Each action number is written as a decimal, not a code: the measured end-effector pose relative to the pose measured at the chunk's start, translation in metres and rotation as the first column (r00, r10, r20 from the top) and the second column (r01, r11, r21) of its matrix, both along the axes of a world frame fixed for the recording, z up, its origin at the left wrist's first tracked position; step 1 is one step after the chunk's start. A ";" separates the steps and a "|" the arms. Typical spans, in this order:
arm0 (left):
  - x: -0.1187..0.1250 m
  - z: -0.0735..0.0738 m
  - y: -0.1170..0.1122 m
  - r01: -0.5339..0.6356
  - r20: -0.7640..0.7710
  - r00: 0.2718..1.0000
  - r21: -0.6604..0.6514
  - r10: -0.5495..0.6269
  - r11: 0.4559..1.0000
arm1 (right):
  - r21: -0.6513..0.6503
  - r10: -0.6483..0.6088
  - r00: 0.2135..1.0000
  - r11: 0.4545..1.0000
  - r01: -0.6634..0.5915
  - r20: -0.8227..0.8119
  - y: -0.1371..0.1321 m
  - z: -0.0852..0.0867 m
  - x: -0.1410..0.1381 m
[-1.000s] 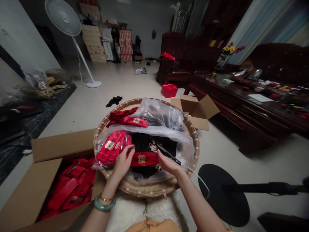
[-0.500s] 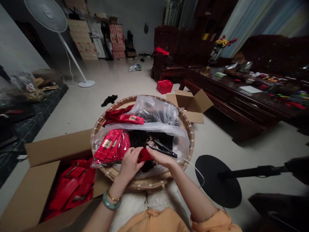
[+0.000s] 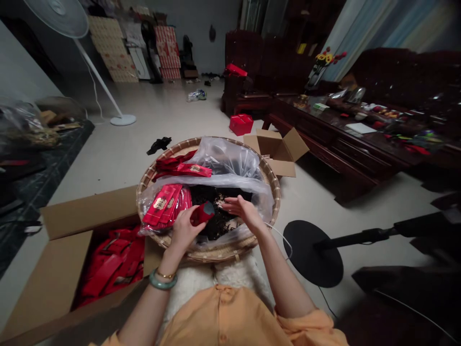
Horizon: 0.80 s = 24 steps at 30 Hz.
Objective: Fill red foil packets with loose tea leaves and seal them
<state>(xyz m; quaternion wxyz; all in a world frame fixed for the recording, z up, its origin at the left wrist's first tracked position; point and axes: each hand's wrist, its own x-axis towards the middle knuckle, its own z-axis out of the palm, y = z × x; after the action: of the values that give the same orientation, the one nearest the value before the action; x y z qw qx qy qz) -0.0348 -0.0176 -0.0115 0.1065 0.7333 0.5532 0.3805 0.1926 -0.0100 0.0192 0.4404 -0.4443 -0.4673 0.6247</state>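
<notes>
My left hand [image 3: 185,231] is closed around a small red packet [image 3: 202,214], whose open mouth shows a grey inside. To its right my right hand [image 3: 247,214] hovers over dark, loose, tea-like leaves [image 3: 212,230], fingers stretched out and nothing visible in them. The leaves lie on clear plastic in a round woven bamboo tray [image 3: 278,199]. Beside my left hand, flat red packets [image 3: 162,204] with cream labels are stacked in a row. More red packets [image 3: 194,169] lie toward the tray's far left. A white cord [image 3: 283,235] runs from under my right wrist; its black tool is hidden.
A cardboard box [image 3: 68,269] full of red packets stands at the left. An open carton [image 3: 279,149] and a red box [image 3: 241,124] sit beyond the tray. A black round stand base [image 3: 313,254] is to the right, near a dark wooden table [image 3: 324,139].
My hands have come apart. The red packet in my left hand has turned so its open mouth shows. My right hand has lifted over the leaves, and the black tool is out of sight.
</notes>
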 end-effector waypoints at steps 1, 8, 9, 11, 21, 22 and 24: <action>0.000 0.000 -0.001 -0.019 0.017 1.000 -0.010 0.019 1.000 | 0.003 -0.047 0.993 0.999 0.047 0.109 0.000 -0.012 0.001; 0.001 -0.001 -0.002 -0.100 0.057 0.993 -0.038 0.102 0.994 | 0.117 0.015 0.514 0.968 -0.223 0.858 -0.013 -0.060 -0.038; 0.000 -0.001 -0.002 -0.106 0.059 0.992 -0.041 0.109 0.993 | 0.084 0.017 0.426 0.972 -0.219 0.905 -0.014 -0.060 -0.046; -0.001 0.000 0.000 -0.112 0.066 0.991 -0.044 0.115 0.993 | 0.051 0.013 0.295 0.977 -0.209 0.955 -0.012 -0.058 -0.063; -0.007 0.011 0.012 -0.096 0.109 0.988 -0.089 0.106 0.991 | 0.109 0.036 0.313 0.894 -0.434 0.949 -0.003 -0.065 -0.080; -0.007 0.012 0.013 -0.093 0.110 0.988 -0.100 0.104 0.991 | 0.116 0.046 0.341 0.891 -0.439 0.939 -0.003 -0.065 -0.077; -0.008 0.013 0.014 -0.084 0.105 0.990 -0.120 0.097 0.989 | 0.130 0.063 0.400 0.890 -0.437 0.914 -0.001 -0.065 -0.071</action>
<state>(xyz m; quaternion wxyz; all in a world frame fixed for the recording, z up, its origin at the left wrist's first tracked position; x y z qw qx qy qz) -0.0423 -0.0037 0.0014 0.1615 0.6778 0.6003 0.3925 0.1219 -0.0114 -0.0458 0.0979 -0.5423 -0.7926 0.2612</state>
